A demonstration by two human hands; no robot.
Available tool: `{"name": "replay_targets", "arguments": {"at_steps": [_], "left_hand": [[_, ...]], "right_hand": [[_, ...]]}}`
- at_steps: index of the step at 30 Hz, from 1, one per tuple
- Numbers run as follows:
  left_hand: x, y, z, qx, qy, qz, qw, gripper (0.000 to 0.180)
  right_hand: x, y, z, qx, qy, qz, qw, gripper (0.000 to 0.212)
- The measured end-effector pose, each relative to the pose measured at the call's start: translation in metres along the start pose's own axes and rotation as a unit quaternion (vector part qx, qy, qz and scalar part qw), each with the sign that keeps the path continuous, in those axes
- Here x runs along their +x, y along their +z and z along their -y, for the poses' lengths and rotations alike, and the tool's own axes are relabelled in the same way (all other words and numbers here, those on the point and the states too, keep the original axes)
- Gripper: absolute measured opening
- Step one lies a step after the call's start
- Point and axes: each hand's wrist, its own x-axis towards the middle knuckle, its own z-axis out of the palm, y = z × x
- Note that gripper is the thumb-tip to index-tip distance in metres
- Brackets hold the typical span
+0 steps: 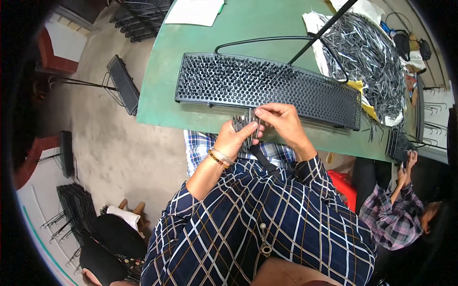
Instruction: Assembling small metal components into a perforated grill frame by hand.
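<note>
My left hand (233,139) is wrapped round a bundle of thin, dark metal pins (242,125), which stand roughly upright in its grip. The thumb and fingers of my right hand (282,123) pinch together at the bundle's upper right edge, on what looks like one pin. Just beyond both hands, a long black perforated rack (312,97) lies on the green table (162,107). Dark pieces crowd the holes over its left and middle part, while the holes toward its right end look bare.
A heap of loose metal pins (367,57) spreads over sacking at the table's right. Black rods (324,31) rise from the rack. White paper (193,12) lies at the far left. Another person (389,209) works at the right; someone else sits lower left. Similar racks (123,85) stand about.
</note>
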Motion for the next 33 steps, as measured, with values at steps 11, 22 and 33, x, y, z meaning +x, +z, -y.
{"name": "replay_targets", "arguments": {"at_steps": [11,22,33], "left_hand": [[0.008,0.002,0.008,0.028,0.014,-0.009,0.999,0.018],[0.012,-0.014,0.019,-0.133,-0.063,-0.018,0.989,0.018],[0.009,-0.013,0.020,-0.135,-0.080,0.005,0.988,0.023]], "right_hand": [[0.000,-0.015,0.005,-0.092,-0.028,0.015,0.995,0.019],[0.044,-0.014,0.017,-0.191,-0.264,-0.098,0.940,0.016],[0.045,-0.018,0.016,-0.349,-0.351,-0.096,0.863,0.014]]}}
